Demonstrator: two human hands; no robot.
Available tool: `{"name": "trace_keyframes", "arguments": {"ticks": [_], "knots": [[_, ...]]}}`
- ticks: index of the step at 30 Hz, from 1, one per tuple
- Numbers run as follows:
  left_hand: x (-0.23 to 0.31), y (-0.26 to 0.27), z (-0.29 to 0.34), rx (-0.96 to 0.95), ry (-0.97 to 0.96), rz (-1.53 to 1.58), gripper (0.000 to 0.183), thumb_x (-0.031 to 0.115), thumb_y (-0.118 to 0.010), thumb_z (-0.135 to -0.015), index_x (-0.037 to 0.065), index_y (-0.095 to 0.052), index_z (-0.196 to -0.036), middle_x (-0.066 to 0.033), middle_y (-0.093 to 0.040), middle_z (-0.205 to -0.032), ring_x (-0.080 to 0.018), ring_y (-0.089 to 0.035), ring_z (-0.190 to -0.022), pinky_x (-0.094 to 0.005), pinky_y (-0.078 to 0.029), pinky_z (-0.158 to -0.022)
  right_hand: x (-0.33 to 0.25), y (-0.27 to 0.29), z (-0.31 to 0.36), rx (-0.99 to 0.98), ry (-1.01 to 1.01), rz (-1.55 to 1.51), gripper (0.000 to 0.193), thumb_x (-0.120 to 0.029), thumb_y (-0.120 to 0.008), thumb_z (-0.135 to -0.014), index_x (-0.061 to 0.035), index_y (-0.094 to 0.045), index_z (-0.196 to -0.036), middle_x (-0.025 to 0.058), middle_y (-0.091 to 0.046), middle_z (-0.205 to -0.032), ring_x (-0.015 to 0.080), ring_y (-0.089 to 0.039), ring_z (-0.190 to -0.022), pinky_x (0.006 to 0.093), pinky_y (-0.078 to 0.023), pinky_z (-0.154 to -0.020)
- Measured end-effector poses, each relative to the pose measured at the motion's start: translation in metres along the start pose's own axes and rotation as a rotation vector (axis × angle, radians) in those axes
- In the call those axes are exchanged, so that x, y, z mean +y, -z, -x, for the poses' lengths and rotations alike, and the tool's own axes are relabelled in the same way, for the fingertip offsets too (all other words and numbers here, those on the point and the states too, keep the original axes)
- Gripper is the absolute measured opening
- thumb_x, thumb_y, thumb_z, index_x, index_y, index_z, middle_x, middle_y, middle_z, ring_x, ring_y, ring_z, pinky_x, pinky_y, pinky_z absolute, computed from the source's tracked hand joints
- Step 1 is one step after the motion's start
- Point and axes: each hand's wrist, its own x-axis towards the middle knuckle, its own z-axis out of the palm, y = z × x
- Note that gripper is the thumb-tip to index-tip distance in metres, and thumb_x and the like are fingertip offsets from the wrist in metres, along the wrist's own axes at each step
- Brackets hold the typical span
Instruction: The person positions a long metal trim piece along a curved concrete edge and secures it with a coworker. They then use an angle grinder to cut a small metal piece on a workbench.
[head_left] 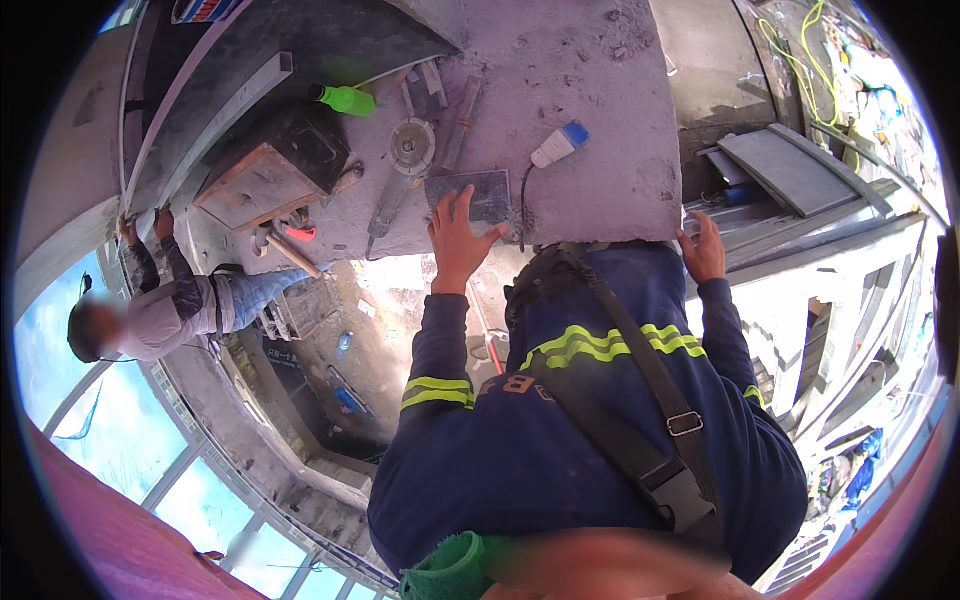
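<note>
My left hand [458, 243] lies with its fingers spread over the near edge of a dark rectangular plate [490, 195]. This plate rests on the front of a dusty grey work surface [610, 90]. At the right front corner of that surface is my right hand [705, 248], fingers apart, with nothing visible in it. Left of the plate lies an angle grinder [385, 205] with a round disc [411, 146]. A blue-and-white industrial plug [560, 146] sits behind the plate, its dark cable [523, 205] running toward the front edge.
Farther left are a box [265, 185], a green bottle [348, 100] and a wooden-handled hammer [290, 250]. A co-worker [165, 310] holds a long metal profile [225, 120]. Metal panels [790, 170] and long bars are stacked at the right. A yellow-green cable [800, 70] hangs beyond.
</note>
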Motion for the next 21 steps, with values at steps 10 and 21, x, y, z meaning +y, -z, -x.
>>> {"name": "trace_keyframes", "arguments": {"ticks": [10, 21], "knots": [[0.035, -0.032, -0.015, -0.609, -0.208, 0.601, 0.049, 0.043, -0.083, -0.098, 0.007, -0.077, -0.131, -0.0162, -0.08, -0.119, -0.0309, -0.078, -0.109, -0.0438, -0.059, -0.094, 0.081, 0.017, 0.114, -0.018, -0.624, 0.503, 0.113, -0.06, -0.088, -0.083, -0.0261, -0.028, -0.173, 0.0343, -0.036, -0.169, 0.0552, -0.037, -0.156, 0.0577, -0.04, -0.126], [0.023, -0.041, -0.008, -1.073, -0.151, 0.894, 0.043, 0.048, -0.06, -0.114, 0.021, -0.074, -0.144, -0.0041, -0.076, -0.141, -0.0211, -0.072, -0.12, -0.0381, -0.055, -0.102, 0.203, -0.026, 0.061, -0.106, -0.821, 0.278, 0.089, -0.063, -0.066, -0.098, -0.0302, -0.031, -0.173, 0.0312, -0.056, -0.158, 0.0508, -0.056, -0.144, 0.053, -0.047, -0.12]]}}
